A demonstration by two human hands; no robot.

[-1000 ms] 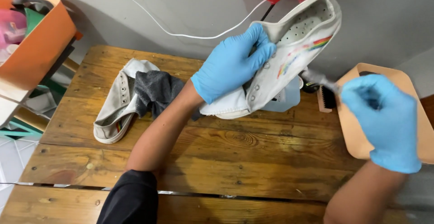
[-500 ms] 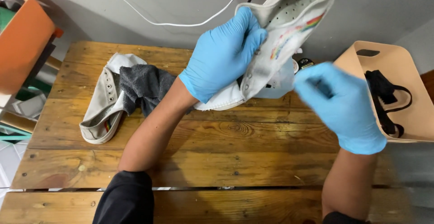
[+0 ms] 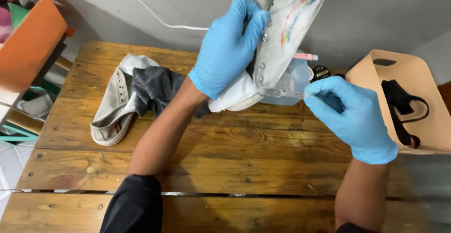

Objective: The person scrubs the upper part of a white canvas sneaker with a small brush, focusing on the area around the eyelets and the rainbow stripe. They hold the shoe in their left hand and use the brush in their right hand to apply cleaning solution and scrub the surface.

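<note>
Left hand (image 3: pixel 229 49) grips the shoe (image 3: pixel 277 40) at its eyelet edge, raised above the table's (image 3: pixel 244 143) far edge; long axis runs steeply up and right, toe downward; right hand (image 3: pixel 350 115) pinches a clear brush (image 3: pixel 282 92), its tip touching the shoe's lower side, so the right hand works while the left steadies; second shoe (image 3: pixel 112 110) lies under a grey cloth (image 3: pixel 155 87) near the far-left corner.

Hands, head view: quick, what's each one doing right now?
Left hand: closed around the white canvas sneaker with rainbow stripe, held up off the table.
Right hand: closed on a clear plastic-handled tool, tip at the sneaker.
</note>
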